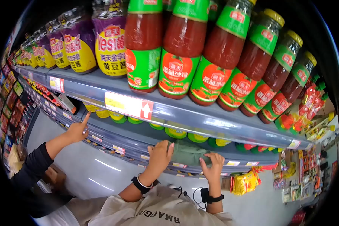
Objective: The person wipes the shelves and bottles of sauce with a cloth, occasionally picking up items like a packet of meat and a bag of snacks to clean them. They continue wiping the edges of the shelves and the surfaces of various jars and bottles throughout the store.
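Note:
My left hand (160, 156) is at the edge of the lower shelf, fingers bent, at the left end of a grey-green cloth (190, 152). At the cloth's right end, my right hand (214, 164) grips it between thumb and fingers. The cloth stretches between both hands in front of yellow and green lids (175, 133). Both wrists wear black bands. Above them, red sauce bottles (179, 71) with green labels stand upright on the upper shelf (192, 118). Neither hand touches these bottles.
A co-worker's hand (77, 132) points at the shelf on the left. Purple and yellow jars (111, 41) line the upper left. A yellow packet (245, 183) is at the lower right, and boxes (53, 175) stand on the floor at left.

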